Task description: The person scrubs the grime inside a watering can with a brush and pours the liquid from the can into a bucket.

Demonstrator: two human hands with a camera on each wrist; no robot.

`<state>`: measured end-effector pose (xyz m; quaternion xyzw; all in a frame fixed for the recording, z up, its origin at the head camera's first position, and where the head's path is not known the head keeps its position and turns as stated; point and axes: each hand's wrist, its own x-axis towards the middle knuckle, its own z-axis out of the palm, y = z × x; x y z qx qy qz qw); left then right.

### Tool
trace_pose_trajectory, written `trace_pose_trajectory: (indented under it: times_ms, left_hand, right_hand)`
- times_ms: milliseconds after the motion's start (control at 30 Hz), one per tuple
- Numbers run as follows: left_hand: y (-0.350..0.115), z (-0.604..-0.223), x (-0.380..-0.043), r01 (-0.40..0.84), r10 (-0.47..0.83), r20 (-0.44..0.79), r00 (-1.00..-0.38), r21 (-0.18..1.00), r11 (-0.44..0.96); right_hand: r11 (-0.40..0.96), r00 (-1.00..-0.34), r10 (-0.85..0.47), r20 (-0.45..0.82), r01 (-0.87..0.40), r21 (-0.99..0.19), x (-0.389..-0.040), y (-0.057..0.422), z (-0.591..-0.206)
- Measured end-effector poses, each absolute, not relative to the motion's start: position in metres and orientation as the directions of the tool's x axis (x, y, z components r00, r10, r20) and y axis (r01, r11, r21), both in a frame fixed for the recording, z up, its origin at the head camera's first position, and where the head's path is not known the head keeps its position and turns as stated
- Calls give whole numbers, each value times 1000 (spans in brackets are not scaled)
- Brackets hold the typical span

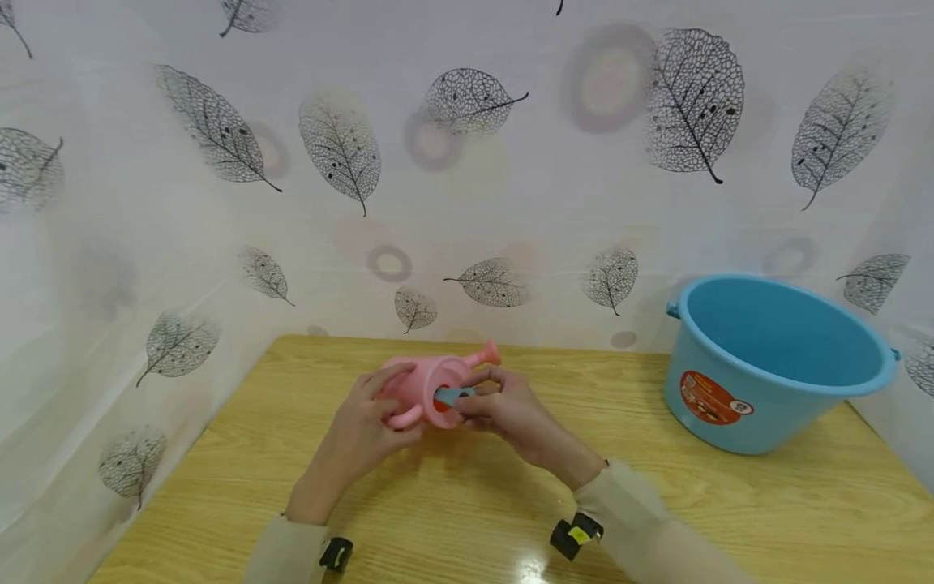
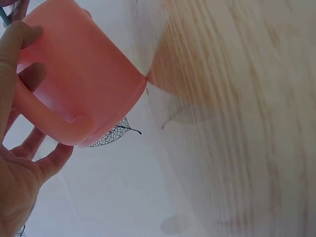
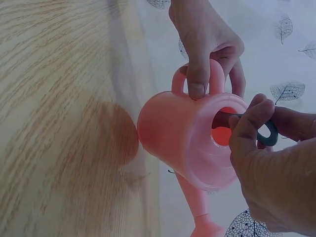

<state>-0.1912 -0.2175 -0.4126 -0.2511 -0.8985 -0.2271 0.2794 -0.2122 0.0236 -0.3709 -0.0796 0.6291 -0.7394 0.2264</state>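
The left hand is gripping the handle of the pink watering can, its fingers curling round the loop and meeting the body. This hold is apparently steadying the can at a tilt over the table, near the centre of the work surface. The base edge is seemingly touching the tabletop, which is probably taking part of the weight. The tilt is turning the mouth toward the right hand, presumably for easier access, while the spout is pointing away from the person.

The right hand is pinching a blue-grey tool by its end with a hole, thumb and fingers closing together on it. Gripping that end is leaving the remainder free to pass through the mouth.

Containers: the watering can is receiving the tool's far end, which is disappearing inside; the interior is showing orange-red around it. Whether anything else is lying within, the views are not revealing. The blue bucket is standing upright at the right side of the table, well apart from both hands, its red label facing the person. Its inner wall is showing; the bottom is not clearly appearing
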Motion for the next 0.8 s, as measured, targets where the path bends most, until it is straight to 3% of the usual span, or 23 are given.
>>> trace_pose_trajectory:
  times_ms: [400,800]
  left_hand:
    - [-217,-412,-193,597,337,641,-690,239,766]
    - [-217,-413,-191,594,332,631,-701,258,762]
  right_hand:
    - [-115,-880,-446,-164,238,-964,-213,21,-374]
    - [-184,-875,-441,-198,304,-935,-212,27,-373]
